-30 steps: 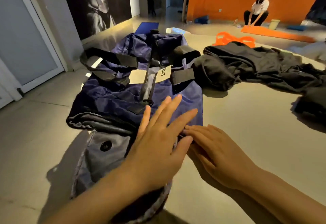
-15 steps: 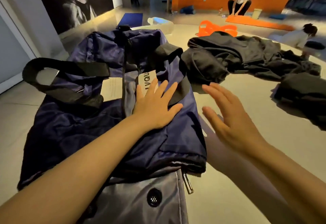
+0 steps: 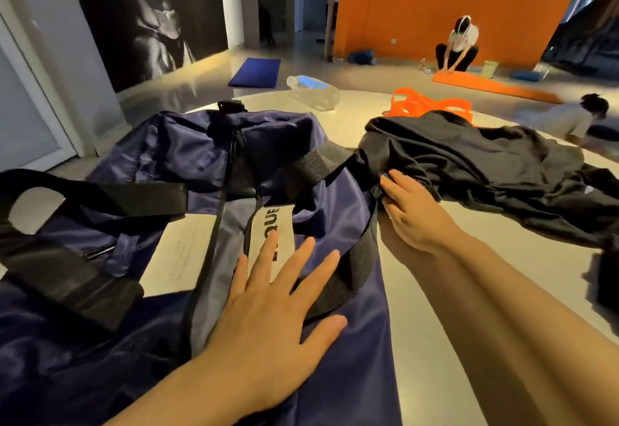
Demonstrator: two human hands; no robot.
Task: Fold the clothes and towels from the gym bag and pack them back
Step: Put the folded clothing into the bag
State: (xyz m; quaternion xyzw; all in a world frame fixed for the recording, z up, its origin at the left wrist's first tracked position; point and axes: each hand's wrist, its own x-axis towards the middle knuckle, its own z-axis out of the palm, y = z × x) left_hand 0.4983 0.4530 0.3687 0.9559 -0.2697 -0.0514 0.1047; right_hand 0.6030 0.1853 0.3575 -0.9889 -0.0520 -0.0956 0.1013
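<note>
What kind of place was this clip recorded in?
Most likely a gym or yoga studio: exercise mats lie on the floor, an orange mat and a blue mat, another person crouches over the orange one, and a navy gym bag lies open.

I see a plastic bottle (image 3: 313, 92) lying on its side, near an orange strap (image 3: 425, 104). Farther back lie a blue mat (image 3: 255, 72) and an orange mat (image 3: 492, 85), where a person (image 3: 459, 45) crouches.
</note>
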